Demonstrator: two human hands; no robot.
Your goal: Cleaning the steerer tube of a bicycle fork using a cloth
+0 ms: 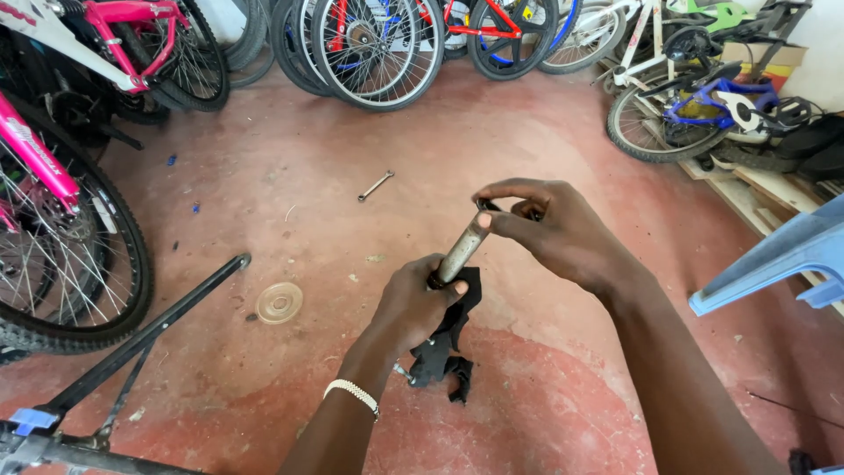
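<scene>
left hand (413, 303) gripping lower end of metal tube (463, 251) with black rag (448, 347) | right hand (549, 229) pinching tube's top end | wrench (375, 186) lying on red floor (545, 387)

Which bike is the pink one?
The pink bike stands at the far left, its frame bright pink beside a spoked wheel. The bikes along the back wall show red and blue frames instead.

My left hand (411, 303) covers the metal tube's (463, 250) lower end, and the pink bike (53, 176) is cut off at the left edge.
</scene>
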